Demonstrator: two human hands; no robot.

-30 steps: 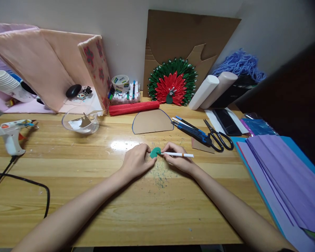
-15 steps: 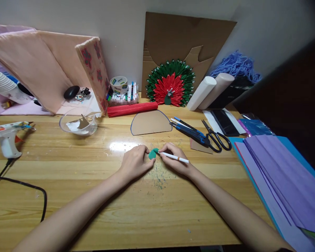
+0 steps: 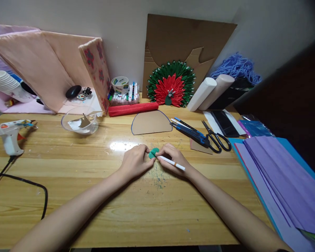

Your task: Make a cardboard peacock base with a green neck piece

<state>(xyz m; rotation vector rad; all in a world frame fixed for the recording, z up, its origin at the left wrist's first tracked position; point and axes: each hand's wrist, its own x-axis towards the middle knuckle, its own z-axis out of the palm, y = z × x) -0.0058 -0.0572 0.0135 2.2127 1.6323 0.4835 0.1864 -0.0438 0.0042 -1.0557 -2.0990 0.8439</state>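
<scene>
A small green paper piece (image 3: 154, 153) lies on the wooden table (image 3: 94, 196) near the middle. My left hand (image 3: 134, 162) is curled, with its fingertips pinning the piece's left side. My right hand (image 3: 174, 159) grips a thin white pen (image 3: 172, 163), whose tip touches the green piece from the right. Green ink specks mark the wood just below the hands.
A half-round cardboard cutout (image 3: 151, 122), red paper roll (image 3: 133, 109), pens (image 3: 187, 128) and black scissors (image 3: 217, 140) lie behind. A glue gun (image 3: 7, 134) with cord sits left, a clear bowl (image 3: 80, 122) nearby, purple paper sheets (image 3: 283, 182) right, a paper peacock (image 3: 172, 84) at the wall.
The pen's back end has swung down toward me, so it now slants more steeply. The left hand's fingers have closed further over the green piece.
</scene>
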